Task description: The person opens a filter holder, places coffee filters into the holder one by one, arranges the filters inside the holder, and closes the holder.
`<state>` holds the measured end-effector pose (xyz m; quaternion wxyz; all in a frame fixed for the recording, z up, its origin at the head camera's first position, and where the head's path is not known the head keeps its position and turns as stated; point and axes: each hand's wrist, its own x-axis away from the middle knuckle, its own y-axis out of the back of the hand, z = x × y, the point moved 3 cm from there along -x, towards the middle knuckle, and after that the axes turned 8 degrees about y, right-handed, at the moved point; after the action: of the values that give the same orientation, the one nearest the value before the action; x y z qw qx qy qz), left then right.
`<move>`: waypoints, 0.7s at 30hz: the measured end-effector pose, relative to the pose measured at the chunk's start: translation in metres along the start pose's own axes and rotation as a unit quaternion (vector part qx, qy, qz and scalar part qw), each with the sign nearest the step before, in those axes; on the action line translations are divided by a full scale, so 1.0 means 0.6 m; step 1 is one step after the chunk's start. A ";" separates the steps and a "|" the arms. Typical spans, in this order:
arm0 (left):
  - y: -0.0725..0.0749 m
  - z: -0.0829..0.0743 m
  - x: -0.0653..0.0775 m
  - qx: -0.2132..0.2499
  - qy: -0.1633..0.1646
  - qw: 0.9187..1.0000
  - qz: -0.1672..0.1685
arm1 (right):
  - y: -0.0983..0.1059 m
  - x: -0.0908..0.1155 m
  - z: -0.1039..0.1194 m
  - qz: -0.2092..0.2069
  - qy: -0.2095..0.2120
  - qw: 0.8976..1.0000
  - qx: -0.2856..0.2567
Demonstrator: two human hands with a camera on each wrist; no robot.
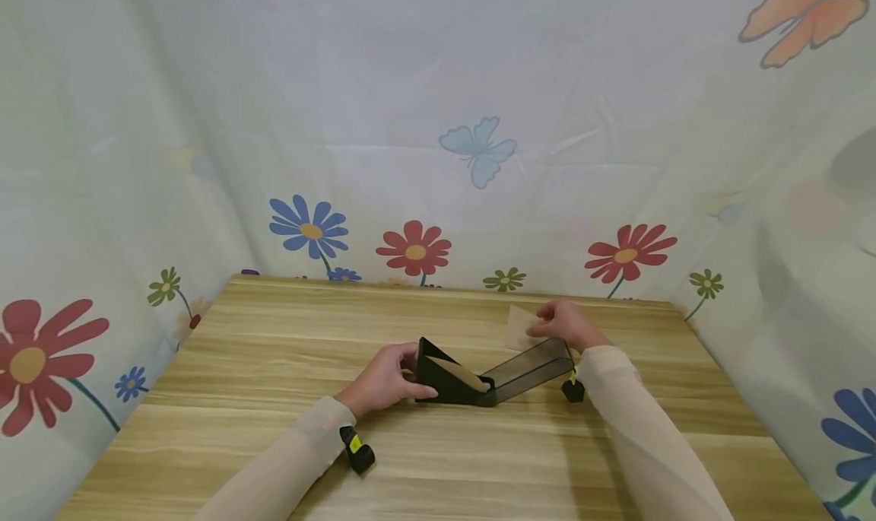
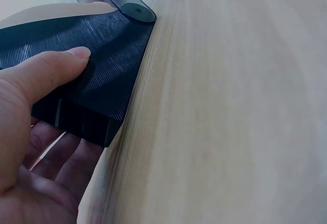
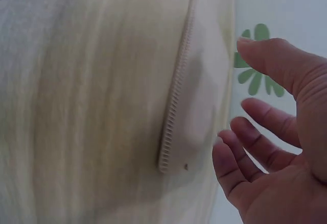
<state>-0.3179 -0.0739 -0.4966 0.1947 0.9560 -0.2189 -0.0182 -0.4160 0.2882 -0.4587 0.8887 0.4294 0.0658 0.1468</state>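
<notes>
Seen from the head, with twelve o'clock at the far edge, a black holder (image 1: 445, 388) is near the middle of the wooden tabletop (image 1: 479, 468), and whether it rests there fully I cannot tell. The left hand (image 1: 388, 376) grips it from its nine o'clock side, with the thumb pressed on the ribbed outer wall and the other fingers curled around the opposite side. A smoky see-through lid (image 1: 530, 369) is swung out from the holder toward its three o'clock, and beige paper (image 1: 455, 373) shows inside. At about two o'clock from the holder, near the far edge, one pale sheet (image 1: 518, 325) with a crimped edge lies on the tabletop. The right hand (image 1: 568, 327) is just beside this sheet, at its three o'clock; its thumb stands well apart from the gently bent fingers and it holds nothing, though I cannot tell if a fingertip touches the sheet. Behind, at twelve o'clock, hangs a white curtain (image 1: 369, 156) printed with flowers and butterflies.
</notes>
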 end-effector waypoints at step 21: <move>-0.001 -0.001 0.001 -0.005 0.001 1.000 -0.002 | -0.011 0.001 0.021 0.009 -0.074 0.996 0.049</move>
<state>-0.3169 -0.0732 -0.4961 0.1994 0.9554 -0.2171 -0.0191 -0.4108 0.2751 -0.4562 0.8675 0.4830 0.0031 0.1187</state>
